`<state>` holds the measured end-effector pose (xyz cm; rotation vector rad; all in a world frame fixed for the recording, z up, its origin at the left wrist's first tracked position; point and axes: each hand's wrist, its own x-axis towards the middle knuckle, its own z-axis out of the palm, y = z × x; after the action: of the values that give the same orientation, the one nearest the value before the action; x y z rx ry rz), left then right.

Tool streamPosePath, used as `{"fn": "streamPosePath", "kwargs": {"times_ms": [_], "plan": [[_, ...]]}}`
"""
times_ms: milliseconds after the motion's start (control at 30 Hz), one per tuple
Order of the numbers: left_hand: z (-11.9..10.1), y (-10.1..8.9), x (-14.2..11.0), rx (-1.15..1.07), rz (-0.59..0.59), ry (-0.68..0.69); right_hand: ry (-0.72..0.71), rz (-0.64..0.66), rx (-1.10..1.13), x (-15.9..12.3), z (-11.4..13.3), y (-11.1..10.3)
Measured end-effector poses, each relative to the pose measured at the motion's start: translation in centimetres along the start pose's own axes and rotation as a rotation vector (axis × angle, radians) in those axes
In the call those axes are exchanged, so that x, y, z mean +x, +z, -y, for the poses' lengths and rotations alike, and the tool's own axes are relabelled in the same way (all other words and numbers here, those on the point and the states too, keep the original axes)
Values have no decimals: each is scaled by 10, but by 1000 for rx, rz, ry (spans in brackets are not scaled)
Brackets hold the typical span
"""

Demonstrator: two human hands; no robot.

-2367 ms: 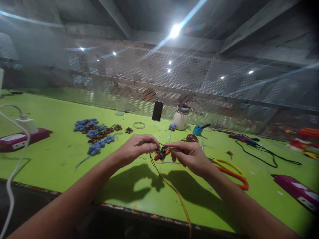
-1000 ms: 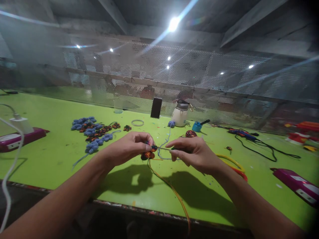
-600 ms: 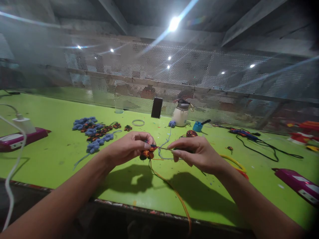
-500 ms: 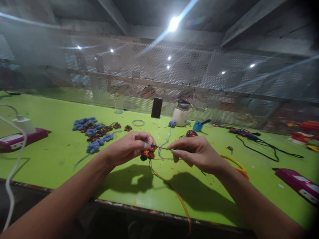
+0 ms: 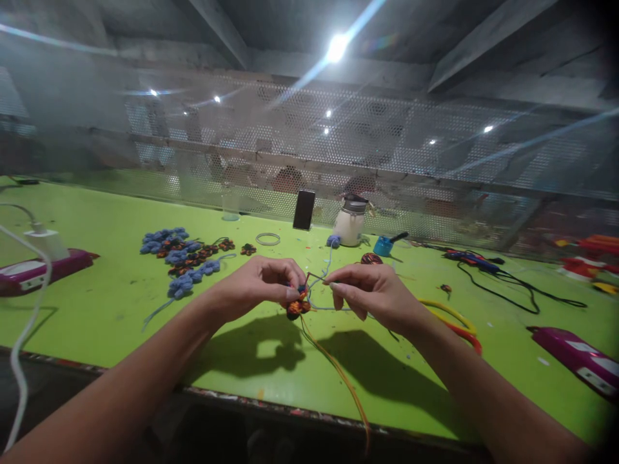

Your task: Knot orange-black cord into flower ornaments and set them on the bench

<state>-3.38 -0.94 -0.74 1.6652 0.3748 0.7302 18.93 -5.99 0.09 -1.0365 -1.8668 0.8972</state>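
My left hand [image 5: 265, 283] pinches a small crocheted flower [image 5: 298, 308] of orange, black and dark multicoloured yarn. Facing it, my right hand [image 5: 370, 291] grips a thin crochet hook [image 5: 316, 278] between thumb and fingers. The hook's tip is at the upper edge of the flower, with a loop of yarn pulled up on it. An orange-yellow strand of yarn [image 5: 338, 370] hangs from the flower over the table's front edge. Most of the hook's handle is hidden in my right hand.
Blue and multicoloured crocheted flowers [image 5: 181, 282] lie at left. Behind my hands are a phone [image 5: 304, 209], a white jug [image 5: 349, 224], a blue pot [image 5: 383, 245] and a yarn ball [image 5: 371, 258]. Scissors [image 5: 447, 316] lie beside my right wrist. Purple power strips [image 5: 575, 361] flank the table.
My hands were closer together at first, then the hook was drawn out straight to the right. Now the flower has shifted slightly right and the hook pulls a raised loop of yarn.
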Motion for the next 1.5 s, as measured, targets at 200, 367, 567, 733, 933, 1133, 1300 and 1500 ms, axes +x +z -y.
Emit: {"fn": "streamPosePath", "kwargs": {"times_ms": [200,367,567,733,933,1133,1300,1500], "plan": [[2,-1,1,-8,-44,7,-17,-2,-73,0,0,2],[3,2,3,-103,-50,-53,-33,-37,-96,0,-1,6],[8,6,6,-210,-84,-148,13,-117,-96,2,-3,13],[14,7,9,-273,-65,-157,9,-143,-139,2,-6,20],[16,8,10,-62,-52,-170,-44,-223,-176,2,-8,18],[12,8,11,-44,-90,-219,-55,-336,-146,7,-14,12],[12,7,12,-222,-121,-257,-31,-324,-273,9,-19,6],[13,3,13,-210,-130,-346,-7,-272,-357,11,-24,5]]}}
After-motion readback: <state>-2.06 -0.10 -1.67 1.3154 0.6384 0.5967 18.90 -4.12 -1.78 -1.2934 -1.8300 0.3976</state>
